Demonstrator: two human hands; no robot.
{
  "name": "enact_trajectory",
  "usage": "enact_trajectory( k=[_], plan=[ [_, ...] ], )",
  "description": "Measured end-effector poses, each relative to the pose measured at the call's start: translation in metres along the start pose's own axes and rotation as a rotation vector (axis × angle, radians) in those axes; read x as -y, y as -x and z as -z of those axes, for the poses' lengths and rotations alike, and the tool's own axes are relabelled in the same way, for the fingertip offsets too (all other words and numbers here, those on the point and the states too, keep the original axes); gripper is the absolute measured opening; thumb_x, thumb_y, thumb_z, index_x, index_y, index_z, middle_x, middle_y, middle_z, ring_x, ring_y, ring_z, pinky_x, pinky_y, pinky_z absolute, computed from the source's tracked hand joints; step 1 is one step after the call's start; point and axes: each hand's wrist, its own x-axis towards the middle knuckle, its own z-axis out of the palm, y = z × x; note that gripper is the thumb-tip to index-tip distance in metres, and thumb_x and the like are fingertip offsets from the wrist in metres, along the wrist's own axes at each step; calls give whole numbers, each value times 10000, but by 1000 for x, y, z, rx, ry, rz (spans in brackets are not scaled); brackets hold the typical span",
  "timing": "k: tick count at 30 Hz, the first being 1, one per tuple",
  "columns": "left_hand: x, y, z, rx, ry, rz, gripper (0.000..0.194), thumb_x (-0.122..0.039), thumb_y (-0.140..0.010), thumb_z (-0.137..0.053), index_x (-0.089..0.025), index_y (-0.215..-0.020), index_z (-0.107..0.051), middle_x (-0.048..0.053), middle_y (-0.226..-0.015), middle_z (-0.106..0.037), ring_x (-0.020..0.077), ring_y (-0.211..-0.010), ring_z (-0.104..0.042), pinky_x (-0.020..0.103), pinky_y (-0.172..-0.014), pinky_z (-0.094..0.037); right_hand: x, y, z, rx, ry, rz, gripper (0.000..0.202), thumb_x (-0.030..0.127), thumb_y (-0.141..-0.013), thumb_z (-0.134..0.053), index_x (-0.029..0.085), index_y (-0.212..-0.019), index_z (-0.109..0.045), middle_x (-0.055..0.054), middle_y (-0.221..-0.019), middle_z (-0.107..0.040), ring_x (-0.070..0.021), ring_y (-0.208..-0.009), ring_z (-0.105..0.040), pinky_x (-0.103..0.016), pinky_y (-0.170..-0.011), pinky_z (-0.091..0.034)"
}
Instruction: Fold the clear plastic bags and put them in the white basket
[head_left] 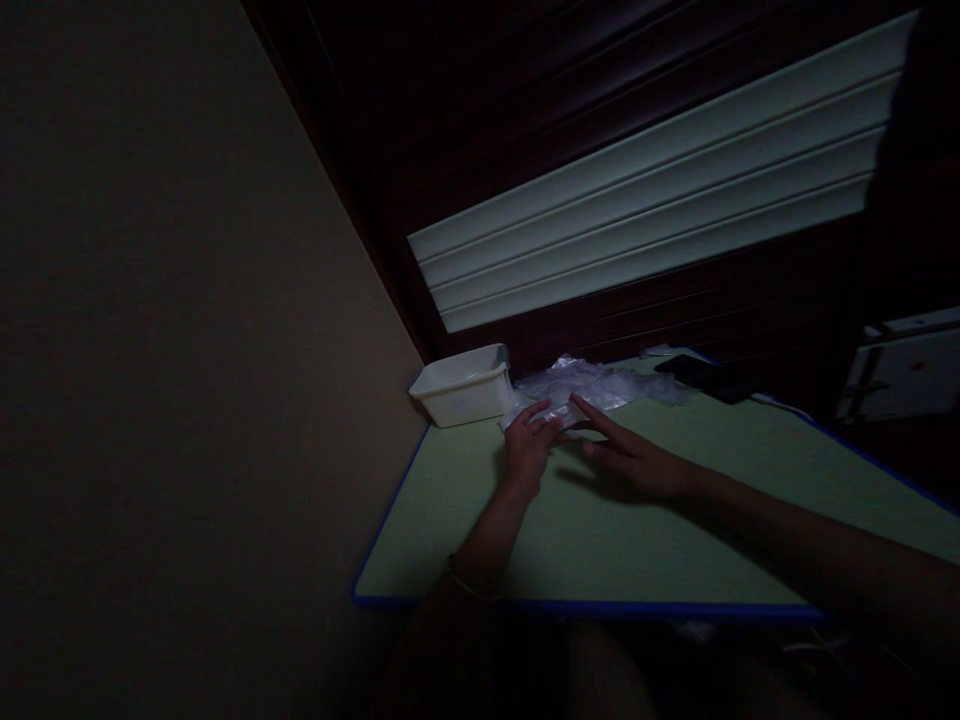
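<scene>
Clear plastic bags (600,384) lie in a crumpled heap at the far side of the green table. My left hand (529,447) is at the near left edge of the heap, its fingers closed on a clear plastic bag. Just to its right, my right hand (626,455) is held over the table with its fingers apart and nothing visible between them. Its fingertips are close to the plastic. The scene is dim, so fine detail at the fingertips is hard to see.
A white plastic bin (469,400) stands at the table's far left corner beside the wall. A dark flat object (705,377) lies at the far right, with a pale cable near it. The green table (675,540) has a blue edge.
</scene>
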Motion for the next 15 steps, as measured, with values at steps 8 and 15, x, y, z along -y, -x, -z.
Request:
enact_trajectory(
  k=[8, 15],
  plan=[
    [-2, 2, -3, 11, 35, 22, 550, -303, -662, -799, -138, -1143, -586, 40, -796, -701, 124, -620, -659, 262, -692, -508, -3, 0, 3, -3, 86, 38, 742, 463, -916, -522, 443, -1497, -61, 57, -1610, -134, -254, -1465, -151, -495, -1181, -133],
    [-4, 5, -8, 31, 104, 42, 548, -267, -619, -826, -129, -1093, -587, 78, -853, -712, 190, -777, -701, 313, -765, -531, -2, -1, 3, -30, 104, 54, 713, 483, -929, -486, 424, -1507, -72, 70, -1607, -133, -242, -1469, -126, -468, -1193, -102]
  ],
)
